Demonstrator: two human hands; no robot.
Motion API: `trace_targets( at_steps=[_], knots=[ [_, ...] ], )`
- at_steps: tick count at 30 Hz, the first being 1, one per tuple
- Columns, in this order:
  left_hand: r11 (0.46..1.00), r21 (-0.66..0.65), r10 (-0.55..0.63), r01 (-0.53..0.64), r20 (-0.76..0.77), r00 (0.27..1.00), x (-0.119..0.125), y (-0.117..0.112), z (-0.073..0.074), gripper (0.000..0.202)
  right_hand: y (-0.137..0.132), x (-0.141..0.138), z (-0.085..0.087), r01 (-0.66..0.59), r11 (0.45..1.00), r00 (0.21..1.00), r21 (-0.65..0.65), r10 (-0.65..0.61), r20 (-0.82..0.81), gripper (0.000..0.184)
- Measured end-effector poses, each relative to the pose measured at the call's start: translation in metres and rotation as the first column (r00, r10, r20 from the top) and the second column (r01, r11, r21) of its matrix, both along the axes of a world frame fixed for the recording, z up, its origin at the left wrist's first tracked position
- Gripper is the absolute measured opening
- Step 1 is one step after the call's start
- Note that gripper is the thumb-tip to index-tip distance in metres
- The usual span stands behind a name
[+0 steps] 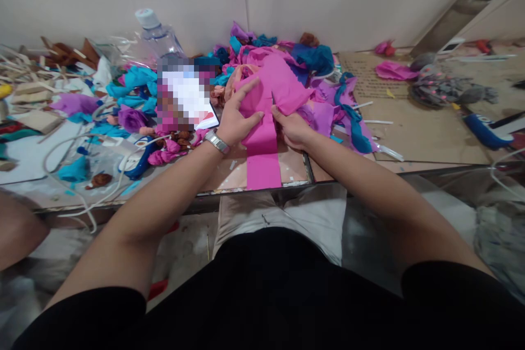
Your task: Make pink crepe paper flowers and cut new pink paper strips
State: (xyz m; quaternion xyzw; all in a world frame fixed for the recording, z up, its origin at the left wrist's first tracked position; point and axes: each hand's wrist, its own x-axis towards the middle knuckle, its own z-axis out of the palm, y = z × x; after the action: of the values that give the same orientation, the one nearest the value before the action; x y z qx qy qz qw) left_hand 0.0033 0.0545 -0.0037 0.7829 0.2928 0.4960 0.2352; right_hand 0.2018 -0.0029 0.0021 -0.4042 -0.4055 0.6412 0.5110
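Pink crepe paper [262, 147] lies in front of me, with a long strip hanging toward the table's front edge and a wider crumpled part behind. My left hand [237, 117] rests flat on its left side, thumb and fingers spread. On the right side, my right hand [294, 127] is closed around what look like scissors. Only a thin dark blade [272, 98] shows above the fingers, against the paper; the handles are hidden in the hand. A silver watch [217, 141] sits on my left wrist.
Crumpled crepe scraps [135, 87] crowd the table, alongside a lit phone [205, 104], a clear bottle [159, 38] and a blue-and-white tape dispenser [137, 161] beside a white cable [53, 147]. Cardboard [369, 87] lies at right, with a grey bundle [437, 85] on it. Another person's limb [18, 229] shows at left.
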Motion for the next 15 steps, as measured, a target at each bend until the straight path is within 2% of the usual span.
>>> trace_targets(
  at_steps=[4,7,10,15],
  knots=[
    [0.999,-0.043,-0.031,0.032,0.023,0.999,-0.003,0.009,-0.003,0.088,0.003,0.003,-0.007,-0.022,0.999,0.998,0.026,0.021,0.055,0.049],
    [0.995,-0.096,-0.015,0.02,0.049,0.999,-0.008,0.021,-0.008,0.079,0.003,0.005,-0.012,-0.131,0.988,0.988,0.084,0.124,0.087,0.059],
    [0.987,-0.163,0.016,0.001,0.104,0.994,-0.011,0.03,-0.012,0.078,0.0,0.006,-0.011,-0.227,0.966,0.97,0.126,0.212,0.123,0.064],
    [0.969,-0.248,0.038,0.017,0.216,0.976,-0.01,0.031,-0.012,0.088,-0.005,0.007,-0.006,-0.199,0.978,0.936,0.068,0.169,0.309,0.061]
  ],
)
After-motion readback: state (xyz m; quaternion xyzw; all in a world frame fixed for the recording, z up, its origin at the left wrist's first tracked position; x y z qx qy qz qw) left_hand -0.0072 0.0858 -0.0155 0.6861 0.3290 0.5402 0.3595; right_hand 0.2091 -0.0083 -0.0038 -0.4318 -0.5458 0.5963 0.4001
